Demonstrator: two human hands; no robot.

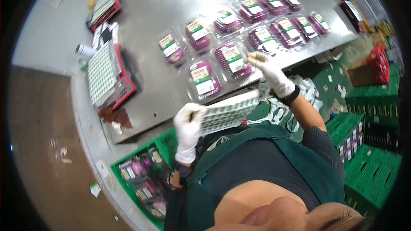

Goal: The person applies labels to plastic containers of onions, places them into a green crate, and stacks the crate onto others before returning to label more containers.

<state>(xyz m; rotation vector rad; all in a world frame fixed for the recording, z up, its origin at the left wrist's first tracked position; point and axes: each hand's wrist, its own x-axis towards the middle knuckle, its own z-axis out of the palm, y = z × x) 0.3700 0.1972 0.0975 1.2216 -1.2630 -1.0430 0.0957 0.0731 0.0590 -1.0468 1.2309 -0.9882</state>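
Observation:
My left hand, in a white glove, is closed on the left end of a sheet of pale green labels near my chest. Above the sheet's right end, my right hand, also gloved, has its fingertips pinched together beside a clear pack of purple produce; whether anything small is between them is hidden. Two rows of such packs lie on the metal table, each with a white and green label on its lid. Another labelled pack lies above the sheet.
At the left table edge stand a red box with a label stack, a smaller similar box and a white cup. A green crate holds packs at the lower left. More green crates and a red box are at right.

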